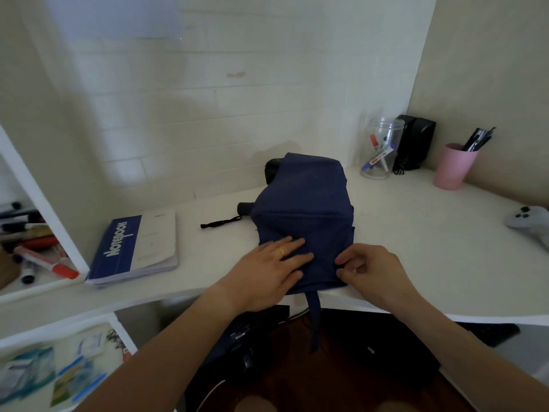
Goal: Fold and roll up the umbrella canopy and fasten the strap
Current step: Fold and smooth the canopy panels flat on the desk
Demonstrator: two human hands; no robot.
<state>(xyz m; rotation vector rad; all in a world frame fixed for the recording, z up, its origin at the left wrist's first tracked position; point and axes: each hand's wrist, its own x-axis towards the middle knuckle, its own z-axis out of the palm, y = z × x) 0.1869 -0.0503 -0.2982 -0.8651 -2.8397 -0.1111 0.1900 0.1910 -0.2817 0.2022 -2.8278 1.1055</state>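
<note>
Two bare hands work on the navy blue fabric umbrella canopy [306, 215], which lies flattened into a rough rectangle at the centre of the frame on the white tabletop [416, 233], its near edge at the tabletop's front rim. The left hand [267, 269] rests flat on the lower left of the cloth, fingers spread and extended, pinning it down; a yellow ring shows on one finger. The right hand [371, 269] pinches the lower right edge of the cloth between thumb and curled fingers [344, 260], narrowly closed on the fabric.

By my judgement the folding is partly done: the panels lie smoothed in layers with visible creases, but nothing is rolled. The narrow navy fabric strap [315, 322] hangs loose over the front rim, unfastened, so rolling and strapping are left.

The cloth looks thin, matte and limp, holding soft creases. The black cylindrical handle [245, 209] pokes out at centre left, trailing a black cord wrist loop [219, 223].

Further out, a blue and white paper notebook [133, 248] lies at left, a clear plastic jar of markers [380, 150] and a pink plastic cup of pens [454, 166] stand at upper right, and a grey game controller [528, 221] sits at the right edge.
</note>
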